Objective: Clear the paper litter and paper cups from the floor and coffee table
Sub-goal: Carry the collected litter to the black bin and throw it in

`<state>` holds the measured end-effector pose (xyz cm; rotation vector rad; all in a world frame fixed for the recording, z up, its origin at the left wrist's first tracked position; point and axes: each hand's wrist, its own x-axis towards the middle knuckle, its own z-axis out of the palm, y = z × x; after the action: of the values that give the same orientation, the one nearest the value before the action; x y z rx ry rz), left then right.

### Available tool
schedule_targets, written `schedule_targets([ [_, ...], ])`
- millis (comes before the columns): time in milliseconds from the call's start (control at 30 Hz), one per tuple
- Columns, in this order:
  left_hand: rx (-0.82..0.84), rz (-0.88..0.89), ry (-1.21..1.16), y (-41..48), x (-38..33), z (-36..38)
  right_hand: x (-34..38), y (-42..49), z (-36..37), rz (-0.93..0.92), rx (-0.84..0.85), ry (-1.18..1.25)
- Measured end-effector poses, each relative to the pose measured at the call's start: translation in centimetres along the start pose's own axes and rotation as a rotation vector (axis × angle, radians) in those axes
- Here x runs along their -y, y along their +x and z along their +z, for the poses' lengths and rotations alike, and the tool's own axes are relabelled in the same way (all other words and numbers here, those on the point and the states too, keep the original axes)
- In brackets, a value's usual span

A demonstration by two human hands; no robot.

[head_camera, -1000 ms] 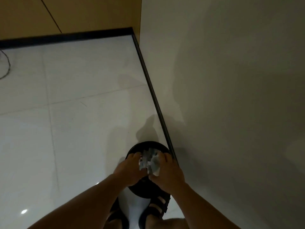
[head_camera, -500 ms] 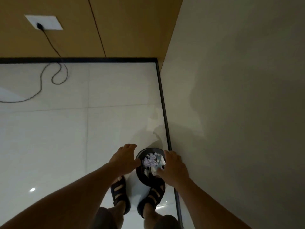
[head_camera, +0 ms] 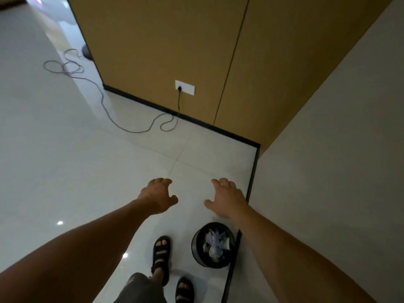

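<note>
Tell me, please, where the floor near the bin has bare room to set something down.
Broad bare tiles lie left of the sandals, out to the cable, and ahead of the bin up to the baseboard. It is tight between the bin and the right wall.

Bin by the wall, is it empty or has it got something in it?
Not empty: crumpled paper shows inside the upright bin, piled in its middle.
</note>
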<state>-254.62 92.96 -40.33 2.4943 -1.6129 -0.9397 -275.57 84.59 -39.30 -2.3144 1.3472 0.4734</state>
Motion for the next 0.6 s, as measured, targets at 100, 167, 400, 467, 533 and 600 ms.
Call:
schedule_targets([
  [100,-0.089,-0.077,-0.065,-4.5,2.7,-0.5,3.6,-1.0,-1.2,-0.081,0.019,-0.086],
  [167,-0.168,-0.152,-0.127,-8.4,5.5,-1.5,7.4,-1.7,-1.5,-0.163,0.036,-0.159],
  [400,-0.388,-0.474,-0.251,-23.8,18.4,-2.3,26.6,-6.9,1.3,-0.560,0.011,-0.359],
  [467,-0.446,-0.556,-0.279,-28.7,22.1,-1.5,32.4,-9.7,3.2,-0.673,-0.004,-0.411],
  [533,-0.503,-0.648,-0.321,-34.3,26.0,-0.6,38.1,-12.9,5.4,-0.781,-0.009,-0.460],
  [600,-0.559,-0.738,-0.364,-40.2,30.2,0.6,43.6,-16.4,8.1,-0.872,-0.011,-0.509],
])
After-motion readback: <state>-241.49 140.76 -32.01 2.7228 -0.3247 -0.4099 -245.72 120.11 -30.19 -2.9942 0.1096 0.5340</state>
